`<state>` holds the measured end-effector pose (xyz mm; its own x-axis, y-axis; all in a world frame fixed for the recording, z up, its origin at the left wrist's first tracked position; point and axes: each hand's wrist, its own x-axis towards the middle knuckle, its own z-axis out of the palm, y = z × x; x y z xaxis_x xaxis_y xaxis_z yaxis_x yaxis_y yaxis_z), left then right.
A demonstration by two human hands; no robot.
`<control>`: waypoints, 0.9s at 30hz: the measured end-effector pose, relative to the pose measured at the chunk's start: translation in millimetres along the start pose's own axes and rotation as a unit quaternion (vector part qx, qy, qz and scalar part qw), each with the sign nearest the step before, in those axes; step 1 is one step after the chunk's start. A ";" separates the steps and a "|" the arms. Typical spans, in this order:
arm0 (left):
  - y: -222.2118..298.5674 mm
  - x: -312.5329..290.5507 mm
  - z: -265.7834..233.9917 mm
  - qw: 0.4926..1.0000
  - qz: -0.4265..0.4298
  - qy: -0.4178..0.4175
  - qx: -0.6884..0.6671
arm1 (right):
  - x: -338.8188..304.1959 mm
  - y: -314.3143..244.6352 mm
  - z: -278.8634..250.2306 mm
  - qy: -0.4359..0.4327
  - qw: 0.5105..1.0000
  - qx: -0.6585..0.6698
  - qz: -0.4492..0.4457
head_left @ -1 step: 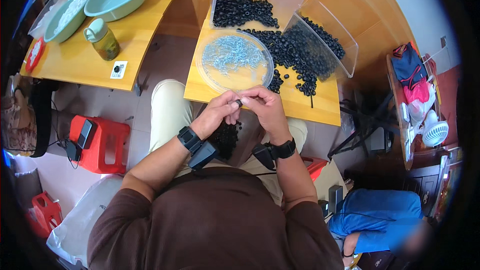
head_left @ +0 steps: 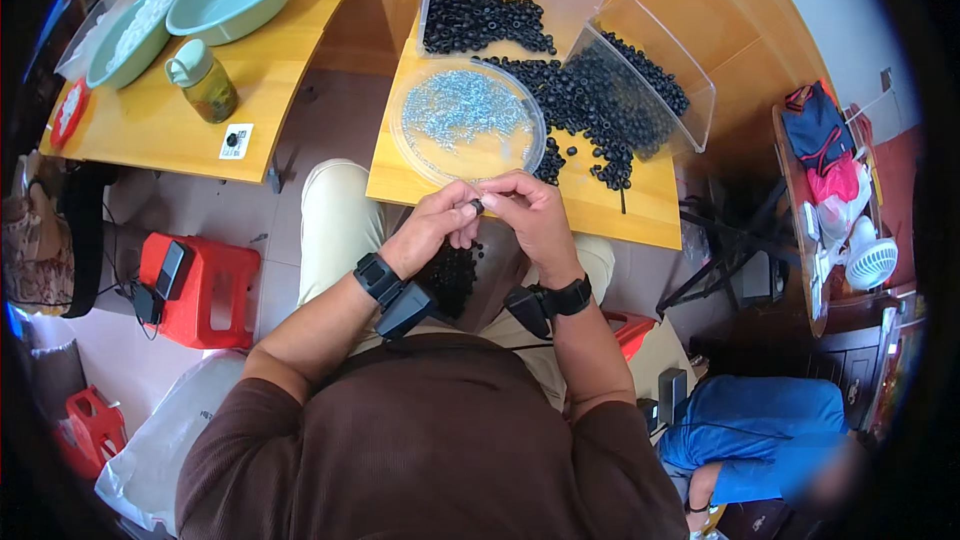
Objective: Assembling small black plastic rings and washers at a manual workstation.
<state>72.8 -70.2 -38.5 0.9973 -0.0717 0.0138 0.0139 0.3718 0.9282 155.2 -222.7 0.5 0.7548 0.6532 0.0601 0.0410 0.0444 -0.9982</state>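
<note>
Near the middle of the frame, just below the near edge of the table (head_left: 640,220), the left hand (head_left: 435,225) and the right hand (head_left: 530,210) meet fingertip to fingertip. Pinched between them is a small black ring (head_left: 477,206), apparently a rubber washer like those heaped in the clear bin (head_left: 660,90) at upper centre. The left hand is curled nearly closed, thumb and forefinger nipping the ring; the right hand is likewise closed down at its tips, and whether it holds a screw against the ring is too small to tell. The ring looks light, soft and a little grippy, so it is best taken by its outer rim with two fingertips, leaving the hole free. It is too small for its facing to be read, and being round it has no real long axis. Just above the hands lies a clear round dish (head_left: 405,145) of small silvery screws (head_left: 465,110). More black rings (head_left: 452,275) lie in the lap below the hands.
</note>
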 end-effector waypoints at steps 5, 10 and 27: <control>-2.2 -0.4 -0.1 1.000 0.006 -0.004 -0.009 | -4.1 -5.5 -0.9 -0.013 0.998 -0.054 -0.030; -4.8 -1.1 -0.3 0.999 -0.001 0.015 -0.030 | -11.5 -6.0 6.6 0.015 0.984 -0.137 -0.115; -10.5 4.0 -3.0 0.992 -0.020 0.059 -0.106 | -18.6 -11.3 4.6 0.014 0.884 -0.404 -0.237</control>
<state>76.9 -71.6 -49.3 0.9970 0.0134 -0.0760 0.0556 0.5581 0.8279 137.7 -231.8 10.7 0.5431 0.6866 0.4834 0.8018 -0.2530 -0.5414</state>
